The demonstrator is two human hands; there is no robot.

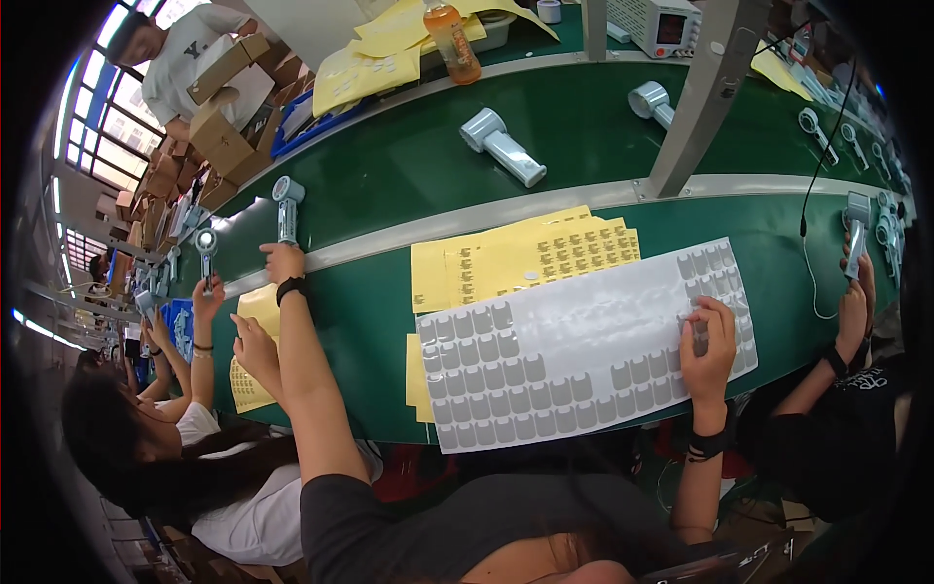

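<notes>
My left hand [283, 262] reaches across the metal rail to the green belt, its fingers at the handle end of a pale handheld fan [287, 210] with a round head. One finger points out to the left. My right hand [709, 348] rests with loosely bent fingers over the right part of a white sheet [593, 341] of grey die-cut stickers. Nothing shows clearly between its thumb and forefinger. Under that sheet lie yellow label sheets [516, 258], and a small white piece [531, 275] sits on top of them.
More pale fans [503, 148] [653, 101] lie on the belt. A metal post [696, 117] rises from the rail. A black cable [805, 209] hangs at right. Co-workers' hands [255, 352] [856, 277] are near on both sides. An orange bottle [450, 41] stands at the back.
</notes>
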